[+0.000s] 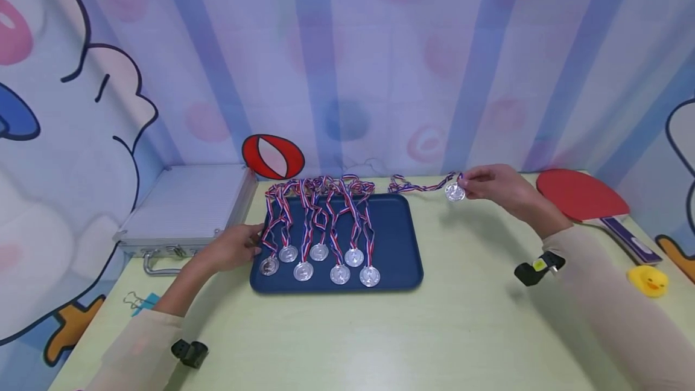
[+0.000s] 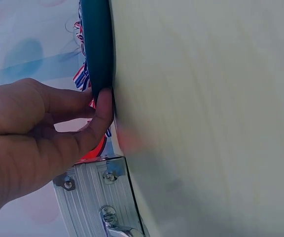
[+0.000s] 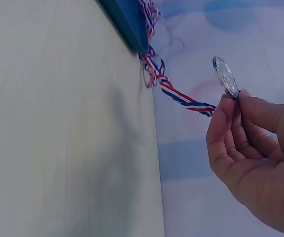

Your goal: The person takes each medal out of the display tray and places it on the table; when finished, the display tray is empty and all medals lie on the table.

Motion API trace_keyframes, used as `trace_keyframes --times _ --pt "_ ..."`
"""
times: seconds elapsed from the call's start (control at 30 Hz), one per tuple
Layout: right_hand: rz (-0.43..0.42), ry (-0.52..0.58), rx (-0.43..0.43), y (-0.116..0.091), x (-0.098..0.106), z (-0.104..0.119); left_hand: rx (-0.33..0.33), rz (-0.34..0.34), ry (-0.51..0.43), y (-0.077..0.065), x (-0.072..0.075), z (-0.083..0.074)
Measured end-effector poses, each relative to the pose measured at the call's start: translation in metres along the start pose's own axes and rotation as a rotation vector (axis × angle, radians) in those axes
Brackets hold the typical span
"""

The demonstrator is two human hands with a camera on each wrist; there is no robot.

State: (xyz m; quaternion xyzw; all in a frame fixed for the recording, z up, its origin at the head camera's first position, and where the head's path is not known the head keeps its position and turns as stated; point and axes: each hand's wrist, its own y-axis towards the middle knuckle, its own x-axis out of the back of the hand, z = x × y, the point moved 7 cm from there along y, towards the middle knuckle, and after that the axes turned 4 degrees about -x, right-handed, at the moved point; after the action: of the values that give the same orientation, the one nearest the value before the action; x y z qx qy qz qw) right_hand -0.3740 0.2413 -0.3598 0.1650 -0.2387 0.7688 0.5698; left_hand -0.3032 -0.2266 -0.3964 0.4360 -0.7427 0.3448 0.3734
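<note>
My right hand [image 1: 496, 186] pinches a silver medal [image 1: 455, 192] at its edge between thumb and fingers, above the table right of the tray. Its red, white and blue ribbon [image 3: 181, 100] trails left toward the tray's back right corner. My left hand [image 1: 234, 247] grips the left rim of a dark blue tray [image 1: 396, 246]; in the left wrist view, thumb and finger pinch the tray wall [image 2: 98, 44]. Several silver medals [image 1: 339, 274] lie on the tray in two staggered rows, their striped ribbons [image 1: 326, 186] running back over its far rim.
A silver aluminium case [image 1: 184, 204] stands left of the tray, near a blue binder clip [image 1: 145, 303]. To the right lie a red table tennis paddle [image 1: 583, 196] and a yellow rubber duck [image 1: 648, 280]. A patterned curtain [image 1: 391, 77] hangs behind the pale table [image 1: 347, 343].
</note>
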Motion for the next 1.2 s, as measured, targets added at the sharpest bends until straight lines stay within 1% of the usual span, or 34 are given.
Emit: trace_keyframes --times 0.1,0.23,0.3,0.4,0.47,0.53,0.63,0.73,0.87,0.93,1.07,1.2 --pt "-0.028 0.012 0.002 0.000 0.015 -0.010 0.011 0.003 -0.007 0.000 0.000 0.000" --pt "-0.064 0.058 0.006 0.001 0.037 -0.025 0.018 0.004 -0.014 0.000 0.000 0.001" --pt "-0.085 0.084 0.000 0.000 0.048 -0.034 0.016 0.006 -0.014 0.000 0.000 0.001" --pt "-0.098 0.079 -0.024 -0.004 0.062 -0.046 0.018 0.006 -0.015 0.000 0.000 0.002" --pt "-0.094 0.021 -0.058 -0.008 0.071 -0.054 0.015 0.008 -0.012 0.001 0.000 0.002" --pt "-0.079 -0.065 -0.079 -0.012 0.080 -0.061 0.015 0.008 -0.010 0.001 0.001 0.002" --pt "-0.053 -0.177 -0.088 -0.017 0.091 -0.071 0.015 0.016 -0.012 0.002 0.000 0.003" --pt "-0.028 -0.228 -0.087 -0.021 0.098 -0.080 0.024 0.024 -0.023 0.002 -0.001 0.004" --pt "-0.014 -0.285 -0.099 -0.023 0.100 -0.090 0.020 0.019 -0.024 0.002 -0.002 0.005" --pt "-0.014 -0.334 -0.101 -0.024 0.099 -0.093 0.012 0.015 -0.021 0.002 -0.002 0.005" --pt "-0.021 -0.424 -0.093 -0.016 0.096 -0.100 0.022 0.017 -0.034 0.003 -0.003 0.006" --pt "-0.040 -0.460 -0.055 -0.007 0.093 -0.103 0.040 0.023 -0.046 0.004 -0.003 0.006"
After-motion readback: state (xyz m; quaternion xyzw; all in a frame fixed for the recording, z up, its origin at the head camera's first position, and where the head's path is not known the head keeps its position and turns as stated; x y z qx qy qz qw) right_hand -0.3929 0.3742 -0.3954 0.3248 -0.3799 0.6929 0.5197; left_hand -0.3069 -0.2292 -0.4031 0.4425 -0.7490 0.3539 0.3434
